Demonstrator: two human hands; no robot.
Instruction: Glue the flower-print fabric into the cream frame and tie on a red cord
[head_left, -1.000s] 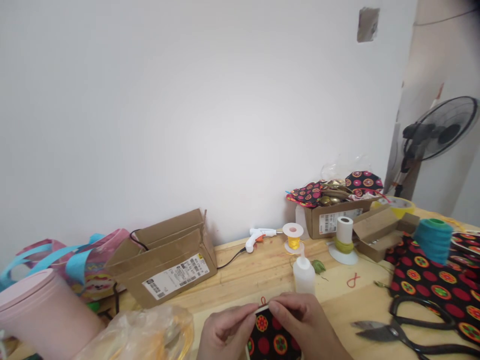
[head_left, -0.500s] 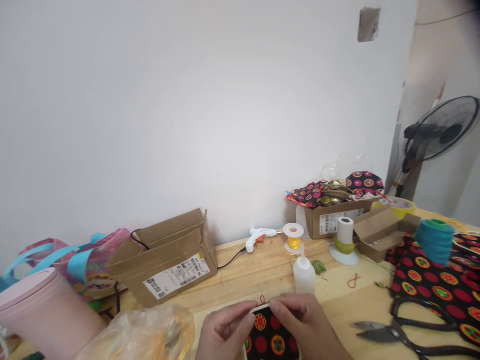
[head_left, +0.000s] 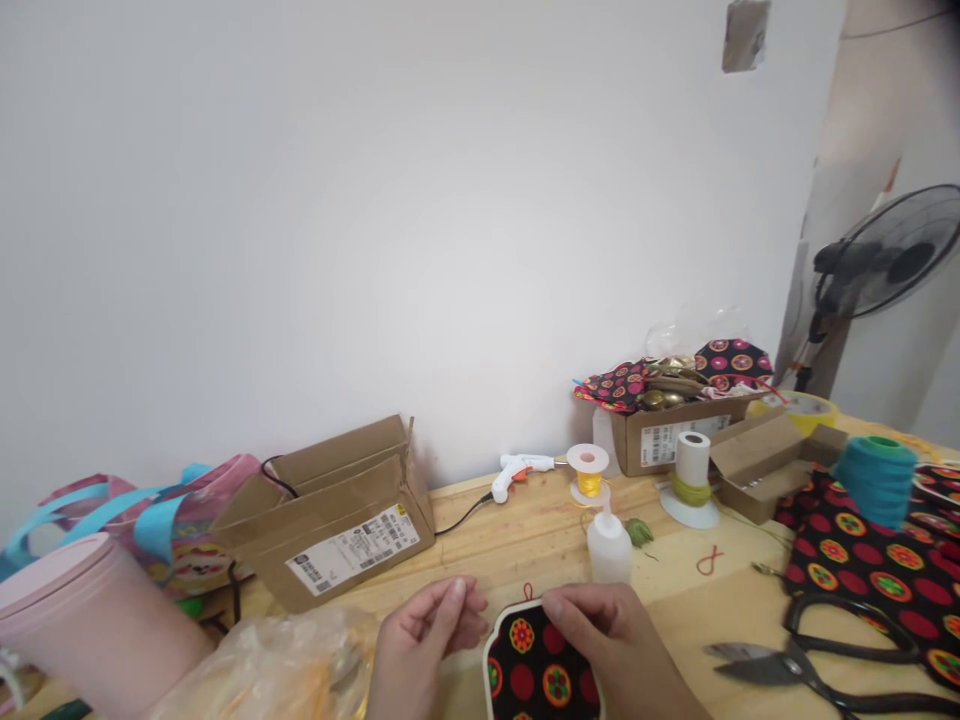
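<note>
A white wall [head_left: 300, 200] forms the background; a light wooden table [head_left: 525, 525] runs below it and carries all items listed.

Hands:
- The left hand [head_left: 427, 640] is seen palm inward, with the fingers loosely curled and half open. Nothing is held. It is placed just beside the left edge of the fabric patch [head_left: 536, 668], and a narrow gap is seen between them.
- The right hand [head_left: 611, 640] is closed in a pinch on the upper right edge of the fabric patch, thumb and forefinger pressed to the cloth.

Item in hand:
- The fabric patch, black with red and orange circles and a pale border, is found at the near table edge, between the two hands. A small red loop [head_left: 527, 592] stands out at its top.

Surrounding items:
- A white glue bottle [head_left: 608, 547] is set just behind the patch.
- A hot glue gun [head_left: 517, 468], a yellow thread spool [head_left: 588, 474] and a white spool [head_left: 691, 478] wound with green cord are placed farther back.
- A cardboard box [head_left: 337, 520] lies to the left, near the wall.
- A second box [head_left: 667, 438], filled with patterned cloth, stands to the right.
- Black scissors [head_left: 817, 665] lie at the right, near the right hand.
- A teal thread cone [head_left: 876, 480] rests on patterned fabric [head_left: 862, 560].
- A pink container [head_left: 82, 620] and a plastic bag [head_left: 277, 665] occupy the near left.
- A fan [head_left: 885, 250] stands beyond the table's right end.
</note>
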